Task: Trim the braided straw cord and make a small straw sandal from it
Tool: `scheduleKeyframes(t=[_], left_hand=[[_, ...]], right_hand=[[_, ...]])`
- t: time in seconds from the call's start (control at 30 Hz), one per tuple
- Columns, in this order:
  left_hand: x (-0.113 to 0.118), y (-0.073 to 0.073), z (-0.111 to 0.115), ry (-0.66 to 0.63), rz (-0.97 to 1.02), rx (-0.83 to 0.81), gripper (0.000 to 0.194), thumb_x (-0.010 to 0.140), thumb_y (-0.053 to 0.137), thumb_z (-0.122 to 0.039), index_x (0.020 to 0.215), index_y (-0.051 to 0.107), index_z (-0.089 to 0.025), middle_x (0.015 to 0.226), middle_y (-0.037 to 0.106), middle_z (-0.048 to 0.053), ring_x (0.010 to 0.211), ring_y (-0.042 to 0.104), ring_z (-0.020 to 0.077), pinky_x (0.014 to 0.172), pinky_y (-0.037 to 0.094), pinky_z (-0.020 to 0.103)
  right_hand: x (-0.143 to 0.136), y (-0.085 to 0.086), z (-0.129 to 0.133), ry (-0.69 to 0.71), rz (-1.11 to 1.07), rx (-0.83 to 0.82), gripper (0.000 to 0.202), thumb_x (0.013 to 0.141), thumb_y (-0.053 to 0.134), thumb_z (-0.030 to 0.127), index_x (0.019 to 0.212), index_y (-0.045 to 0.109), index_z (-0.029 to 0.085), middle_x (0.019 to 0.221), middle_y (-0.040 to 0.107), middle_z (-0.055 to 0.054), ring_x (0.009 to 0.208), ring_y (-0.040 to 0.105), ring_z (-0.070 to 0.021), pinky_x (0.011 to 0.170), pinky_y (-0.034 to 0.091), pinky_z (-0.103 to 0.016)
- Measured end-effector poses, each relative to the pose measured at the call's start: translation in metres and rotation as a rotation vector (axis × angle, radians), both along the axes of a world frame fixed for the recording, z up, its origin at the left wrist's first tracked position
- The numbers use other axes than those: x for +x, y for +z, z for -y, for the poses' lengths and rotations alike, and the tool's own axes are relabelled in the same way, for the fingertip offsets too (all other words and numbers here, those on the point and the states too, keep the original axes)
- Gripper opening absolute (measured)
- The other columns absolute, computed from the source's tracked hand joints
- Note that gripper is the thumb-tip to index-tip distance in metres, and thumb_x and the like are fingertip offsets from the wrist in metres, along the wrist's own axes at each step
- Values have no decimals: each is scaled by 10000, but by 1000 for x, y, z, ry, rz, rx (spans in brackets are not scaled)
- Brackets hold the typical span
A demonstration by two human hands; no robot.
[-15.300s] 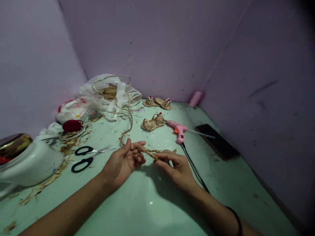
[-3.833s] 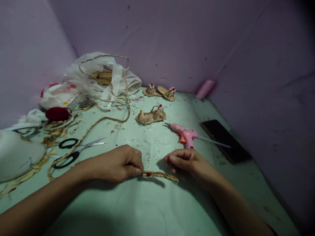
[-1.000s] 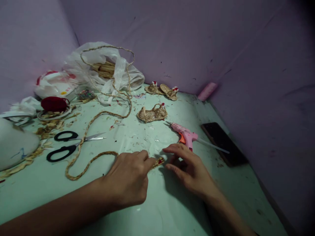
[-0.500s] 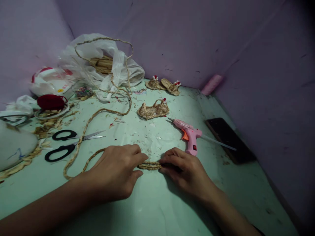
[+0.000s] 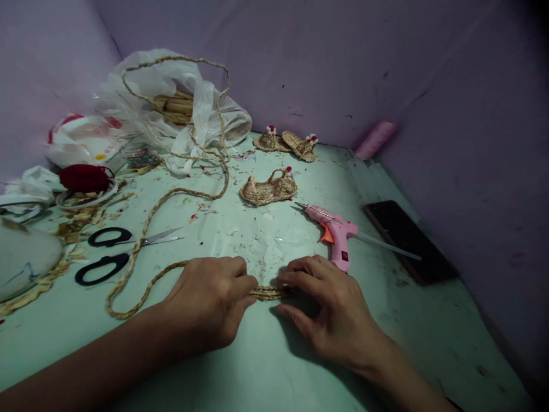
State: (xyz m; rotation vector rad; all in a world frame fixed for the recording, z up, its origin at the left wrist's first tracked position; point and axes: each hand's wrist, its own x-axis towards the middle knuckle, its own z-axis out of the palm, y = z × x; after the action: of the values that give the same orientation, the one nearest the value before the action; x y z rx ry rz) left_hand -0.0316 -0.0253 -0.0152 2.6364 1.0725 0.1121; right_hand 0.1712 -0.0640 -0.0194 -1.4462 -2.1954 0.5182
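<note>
Folded lengths of braided straw cord (image 5: 269,293) lie side by side between my hands, near the front of the table. My left hand (image 5: 214,297) is closed on their left end, thumb and fingers pinched together. At the right end, my right hand (image 5: 328,309) has its thumb apart from its fingers, which curve over the cord; part of that end is hidden. From my left hand the cord (image 5: 160,200) loops left, past black-handled scissors (image 5: 124,252), then back toward a plastic bag. A pink glue gun (image 5: 338,234) lies just beyond my right hand.
A woven straw slipper (image 5: 270,189) lies mid-table, with two smaller ones (image 5: 295,146) behind it. The white plastic bag (image 5: 206,109) holds straw. Dark red yarn (image 5: 86,178) sits at the left. A black phone (image 5: 407,240) lies at the right, under the glue stick's end.
My right thumb has moved away from the cord, opening that hand's grip. My left hand has shifted slightly right and closed its pinch. The view has shifted a little.
</note>
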Motion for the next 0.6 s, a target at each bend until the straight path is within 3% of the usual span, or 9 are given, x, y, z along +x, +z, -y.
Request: scheduleKeyframes(t=[0.27,0.6], left_hand=[[2,0,1,24,32,-15,185,788,449,-276,784,627,-223,752,557,20,647,509,142,531,331,263],[4,0,2,75,86,-87,154,766,468,-251,762,614,-201,774,561,24,677,526,151,572,372,276]], right_hand=[[-11,-7,-1,40,5,11,155,792,527,272,865,652,216,795,636,-42,722,524,-172,613,413,-297],[-12,-7,-2,33,-25,-32,124,784,527,249,821,638,207,768,631,-36,713,538,-167,625,411,-298]])
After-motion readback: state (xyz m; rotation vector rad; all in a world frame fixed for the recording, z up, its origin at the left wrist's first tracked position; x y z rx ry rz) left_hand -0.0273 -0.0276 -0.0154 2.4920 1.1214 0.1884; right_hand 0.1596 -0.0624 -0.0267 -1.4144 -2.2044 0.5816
